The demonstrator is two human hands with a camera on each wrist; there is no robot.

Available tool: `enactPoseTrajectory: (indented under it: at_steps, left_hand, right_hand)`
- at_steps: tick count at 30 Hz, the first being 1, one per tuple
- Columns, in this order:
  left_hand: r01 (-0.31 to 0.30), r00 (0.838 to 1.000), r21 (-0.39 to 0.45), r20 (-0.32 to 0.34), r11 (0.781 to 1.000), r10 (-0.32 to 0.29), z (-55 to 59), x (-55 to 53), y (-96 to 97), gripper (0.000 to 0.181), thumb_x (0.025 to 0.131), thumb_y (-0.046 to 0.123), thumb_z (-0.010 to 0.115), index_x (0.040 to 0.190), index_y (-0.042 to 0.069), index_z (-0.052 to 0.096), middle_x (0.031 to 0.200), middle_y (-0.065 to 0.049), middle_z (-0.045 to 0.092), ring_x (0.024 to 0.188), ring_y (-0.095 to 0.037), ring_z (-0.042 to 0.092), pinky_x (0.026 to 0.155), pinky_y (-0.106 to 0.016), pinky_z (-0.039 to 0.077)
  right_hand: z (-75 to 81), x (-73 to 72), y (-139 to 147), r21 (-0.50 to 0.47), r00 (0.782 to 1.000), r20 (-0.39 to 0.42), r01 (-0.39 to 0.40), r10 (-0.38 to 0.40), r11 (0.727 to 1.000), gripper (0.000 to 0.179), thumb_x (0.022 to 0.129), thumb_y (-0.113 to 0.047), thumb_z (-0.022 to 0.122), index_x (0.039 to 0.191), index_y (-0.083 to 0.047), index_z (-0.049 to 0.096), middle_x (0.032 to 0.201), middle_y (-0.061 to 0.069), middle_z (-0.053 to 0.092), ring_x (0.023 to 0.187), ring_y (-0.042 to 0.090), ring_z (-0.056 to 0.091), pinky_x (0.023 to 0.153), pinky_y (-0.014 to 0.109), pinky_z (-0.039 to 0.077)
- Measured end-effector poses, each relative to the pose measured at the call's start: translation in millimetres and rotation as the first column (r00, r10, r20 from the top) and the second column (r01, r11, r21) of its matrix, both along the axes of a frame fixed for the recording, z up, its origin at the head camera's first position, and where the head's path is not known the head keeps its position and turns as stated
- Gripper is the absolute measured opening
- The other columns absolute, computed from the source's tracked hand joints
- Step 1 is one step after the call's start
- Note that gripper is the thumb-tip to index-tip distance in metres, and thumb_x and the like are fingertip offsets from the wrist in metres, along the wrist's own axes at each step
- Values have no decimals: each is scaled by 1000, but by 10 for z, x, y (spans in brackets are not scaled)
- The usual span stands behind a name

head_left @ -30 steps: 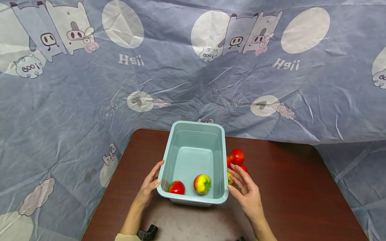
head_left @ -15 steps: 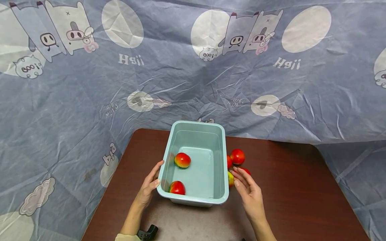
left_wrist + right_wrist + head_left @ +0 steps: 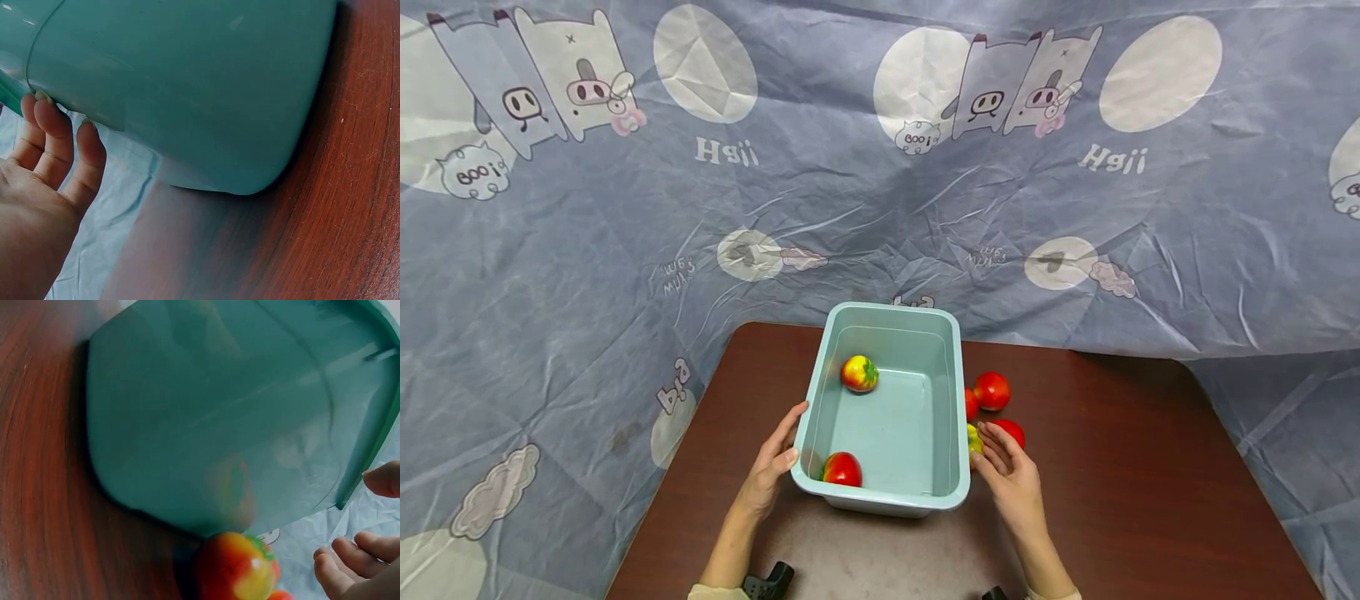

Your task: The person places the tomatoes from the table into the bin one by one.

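Note:
A pale green plastic bin [image 3: 895, 503] stands on the table. My left hand [image 3: 765, 471] touches its left rim near the front corner; in the left wrist view those slightly bent fingertips [image 3: 87, 134] meet the outer wall by the lip. Inside lie a yellow-red fruit with a green end [image 3: 860, 374] at the far left and a red fruit [image 3: 842, 470] in the front left corner. My right hand [image 3: 1017, 483] hovers past the right rim, fingers loosely bent. Close to its fingertips is a yellow-red fruit [image 3: 232, 567], partly hidden behind the bin in the head view.
More red fruits, such as a far red fruit [image 3: 992, 391] and a nearer red fruit [image 3: 1009, 433], lie right of the bin. The brown table [image 3: 1150, 483] ends against a blue printed cloth [image 3: 880, 208]. A black wrist strap [image 3: 770, 582] shows on the left arm.
The yellow-red fruit inside the bin has rolled from the front right to the far left. My right hand has left the bin's rim area slightly, shifting downward beside the outside fruits.

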State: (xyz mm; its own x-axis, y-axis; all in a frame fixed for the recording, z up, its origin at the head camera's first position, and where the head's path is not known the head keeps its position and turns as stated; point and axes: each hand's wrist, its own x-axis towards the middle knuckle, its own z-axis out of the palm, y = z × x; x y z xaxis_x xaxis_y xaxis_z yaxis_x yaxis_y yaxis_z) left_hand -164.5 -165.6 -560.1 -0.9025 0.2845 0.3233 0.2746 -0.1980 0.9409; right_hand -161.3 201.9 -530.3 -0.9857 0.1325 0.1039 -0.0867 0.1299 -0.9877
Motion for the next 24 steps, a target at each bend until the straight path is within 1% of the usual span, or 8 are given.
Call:
enactPoseTrajectory:
  at_steps: [7, 11, 14, 18, 20, 22, 23, 24]
  left_hand:
    - [7, 1000, 5, -5, 1000, -7, 14, 1, -9, 64, 94, 18, 39, 154, 5, 21, 144, -31, 39, 127, -26, 50, 99, -27, 44]
    - [6, 1000, -5, -9, 1000, -6, 27, 2, -11, 64, 93, 17, 39, 154, 5, 22, 143, -29, 42, 125, -26, 52, 98, -27, 44]
    - [4, 1000, -8, -20, 1000, -5, 36, 3, -7, 64, 93, 16, 38, 154, 4, 22, 143, -25, 44, 125, -26, 52, 98, -27, 44]
    - [6, 1000, 0, -28, 1000, -6, 37, 6, -5, 63, 94, 15, 37, 154, 4, 22, 143, -18, 47, 126, -24, 51, 98, -26, 44]
    - [7, 1000, 0, -26, 1000, -7, 32, 6, -6, 63, 94, 15, 37, 154, 4, 22, 142, -12, 49, 125, -23, 52, 98, -26, 45]
    - [11, 1000, 4, -22, 1000, -11, 25, 4, -9, 63, 94, 15, 38, 154, 5, 21, 142, -7, 50, 125, -23, 52, 98, -26, 45]
    - [12, 1000, 2, -21, 1000, -12, 20, 4, -12, 63, 94, 16, 38, 154, 5, 21, 141, -5, 51, 124, -21, 52, 98, -27, 45]
    - [12, 1000, 1, -18, 1000, -12, 18, 4, -14, 64, 94, 16, 38, 154, 5, 21, 141, -3, 51, 124, -20, 53, 98, -27, 45]
  right_hand:
    - [-183, -108, -4, 13, 998, -66, 8, -7, 1000, 53, 83, 7, 67, 134, 8, 50, 136, 29, 52, 117, 3, 59, 96, 13, 44]
    - [-273, -140, 12, 36, 996, -91, 15, -12, 999, 55, 82, 8, 69, 134, 7, 51, 136, 29, 52, 116, -1, 58, 97, 12, 42]
    - [-312, -162, 21, 77, 997, -82, 23, -17, 997, 55, 82, 7, 69, 134, 6, 52, 136, 27, 54, 120, 5, 59, 98, 12, 41]
    - [-355, -195, 32, 120, 1000, -26, 6, -3, 993, 57, 82, 5, 70, 135, 5, 51, 139, 23, 54, 128, 26, 55, 101, 13, 39]
    - [-384, -211, 36, 134, 1000, 2, -5, 5, 991, 59, 81, 5, 71, 137, 5, 49, 141, 22, 52, 130, 33, 51, 102, 16, 38]
    - [-418, -231, 30, 138, 1000, 11, -2, 0, 990, 62, 80, 5, 72, 137, 5, 49, 141, 21, 52, 131, 35, 50, 103, 18, 38]
    - [-441, -242, 25, 143, 1000, 9, 4, -5, 990, 62, 80, 4, 73, 137, 5, 49, 141, 21, 52, 131, 36, 50, 103, 17, 37]
    - [-413, -234, 2, 151, 1000, 3, 12, -12, 988, 62, 79, 5, 73, 136, 6, 49, 140, 23, 52, 130, 37, 50, 103, 16, 37]
